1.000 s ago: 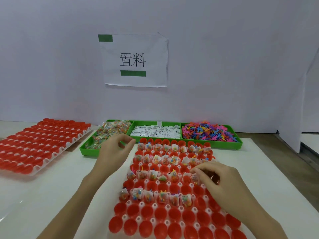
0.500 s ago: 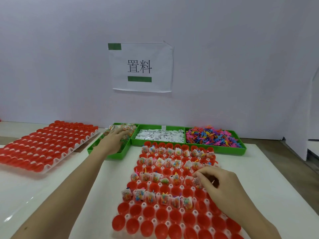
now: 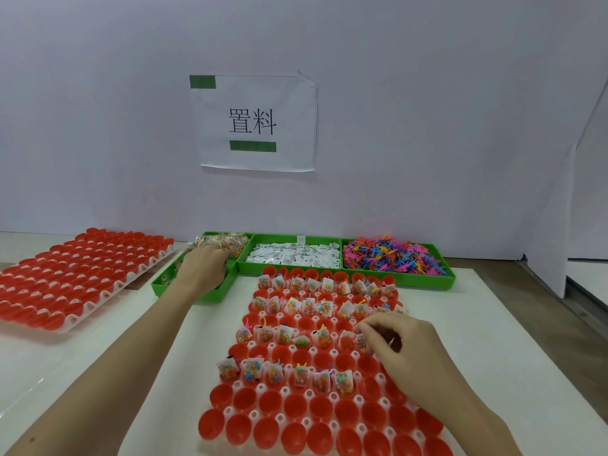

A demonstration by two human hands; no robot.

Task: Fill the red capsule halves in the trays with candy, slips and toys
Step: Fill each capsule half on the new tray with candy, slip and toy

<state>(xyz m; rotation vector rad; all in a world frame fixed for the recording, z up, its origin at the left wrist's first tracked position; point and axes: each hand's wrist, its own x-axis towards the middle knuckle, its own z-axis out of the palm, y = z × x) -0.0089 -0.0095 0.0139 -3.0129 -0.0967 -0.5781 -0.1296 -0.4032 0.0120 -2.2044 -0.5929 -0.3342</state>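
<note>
A white tray (image 3: pixel 260 388) of red capsule halves lies in front of me; alternate rows hold candy bags, slips and toys, the nearest rows hold nothing. My right hand (image 3: pixel 404 350) hovers over the tray's right side, fingers curled, pinching a small candy packet (image 3: pixel 362 344) at a capsule. My left hand (image 3: pixel 202 268) reaches into the green candy bin (image 3: pixel 215 296), its fingers down among the candy bags (image 3: pixel 227 241); what they hold is hidden. The green slip bin (image 3: pixel 292 255) and green toy bin (image 3: pixel 394 256) stand behind the tray.
A second tray of red capsule halves (image 3: pixel 75 278) lies at the left, tilted on the table. A white wall with a paper sign (image 3: pixel 253 123) rises behind the bins. The table's right edge (image 3: pixel 539 337) drops to a brown floor.
My left hand has moved from above the tray's far left corner back into the candy bin. My right hand has stayed over the tray's right side. The view has tilted up a little.
</note>
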